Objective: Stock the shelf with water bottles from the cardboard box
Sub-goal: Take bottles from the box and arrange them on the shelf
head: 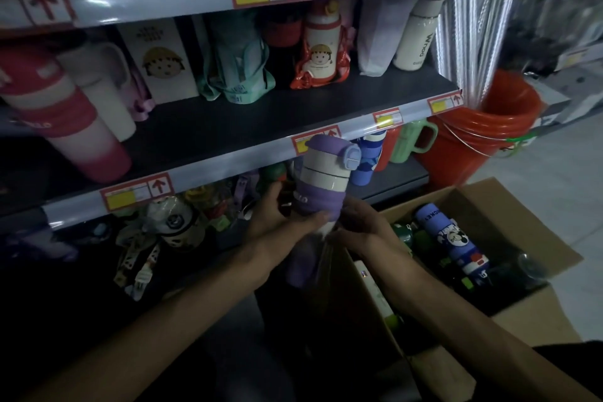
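A white and purple water bottle point(326, 173) with a purple flip lid stands upright in front of the lower shelf edge. My left hand point(277, 215) grips its purple sleeve from the left. My right hand point(359, 228) holds the clear plastic wrap point(323, 258) at its base from the right. The open cardboard box point(522, 225) sits on the floor at the lower right. Inside it lie a blue cartoon bottle point(453, 238) and several darker bottles.
The middle shelf point(228, 127) carries a pink tumbler point(65, 121), a boxed bottle, a mint bottle, a red-wrapped cartoon bottle point(321, 46) and a white flask point(417, 39). The bottom shelf holds bottles with straps. A red bucket point(483, 130) stands right of the shelving.
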### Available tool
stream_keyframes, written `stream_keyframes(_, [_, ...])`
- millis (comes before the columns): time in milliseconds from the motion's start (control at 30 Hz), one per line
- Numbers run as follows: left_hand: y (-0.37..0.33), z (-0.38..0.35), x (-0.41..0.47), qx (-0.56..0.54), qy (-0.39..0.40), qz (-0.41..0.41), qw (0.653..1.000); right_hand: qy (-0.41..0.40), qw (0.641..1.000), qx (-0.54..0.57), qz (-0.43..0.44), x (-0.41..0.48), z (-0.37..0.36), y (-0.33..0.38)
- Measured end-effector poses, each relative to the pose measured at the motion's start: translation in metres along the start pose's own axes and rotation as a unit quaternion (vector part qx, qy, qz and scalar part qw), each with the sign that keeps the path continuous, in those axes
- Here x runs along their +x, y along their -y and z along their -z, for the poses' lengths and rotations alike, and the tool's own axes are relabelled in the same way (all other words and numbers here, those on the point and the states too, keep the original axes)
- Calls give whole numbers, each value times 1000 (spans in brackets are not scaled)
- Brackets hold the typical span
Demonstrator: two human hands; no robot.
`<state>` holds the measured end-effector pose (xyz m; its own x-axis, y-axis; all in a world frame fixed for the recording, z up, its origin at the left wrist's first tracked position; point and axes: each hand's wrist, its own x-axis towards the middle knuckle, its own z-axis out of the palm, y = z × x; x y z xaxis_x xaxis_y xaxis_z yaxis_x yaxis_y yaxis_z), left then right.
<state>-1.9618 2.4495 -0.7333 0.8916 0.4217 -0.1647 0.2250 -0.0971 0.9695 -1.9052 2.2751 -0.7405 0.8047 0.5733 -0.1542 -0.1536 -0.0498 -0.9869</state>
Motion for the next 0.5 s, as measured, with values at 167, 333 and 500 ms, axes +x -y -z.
stream_keyframes(167, [-6, 5, -9, 50, -78, -98, 991, 9, 1000, -21, 9, 6, -7, -2])
stream_keyframes(333, [-14, 21, -7, 60, -133, -162, 976, 35, 999, -25, 12, 13, -26, 2])
stream_keyframes(500, [-25, 46, -1, -53, -108, -112, 986, 91, 995, -14, 24, 18, -52, 19])
